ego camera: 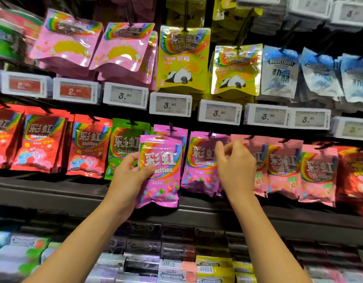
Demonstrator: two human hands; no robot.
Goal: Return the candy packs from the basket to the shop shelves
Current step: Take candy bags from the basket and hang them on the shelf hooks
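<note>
- Holding the purple Skittles pack (160, 170) is the left hand (128, 174): I see its thumb across the front near the printed name and its fingers curled behind the left edge, so it grips the pack upright in front of the lower hanging row.
- The pack's top edge sits just below a black peg (171, 127), overlapping the hanging purple pack (170, 130) behind it; I cannot tell whether its hole is on the peg.
- My right hand (235, 162) is raised at the next purple pack (201, 162) on the neighbouring peg, fingers bent and bunched near that pack's upper right corner; from this blurred view they seem to pinch its top, but I can't be sure.
- Left of the held pack hang a green pack (123, 144) and red packs (44, 141); to the right hang pink packs (284, 166).
- Above runs a rail of price tags (170, 104), most reading 3.90, two red ones at the left reading 2.
- Higher still hang pink pouches (66, 39), yellow panda packs (183, 58) and blue Doublemint packs (279, 72).
- Below the hands a dark shelf edge (54, 190) crosses the view, and under it lie rows of gum boxes (172, 252), too blurred to read well.
</note>
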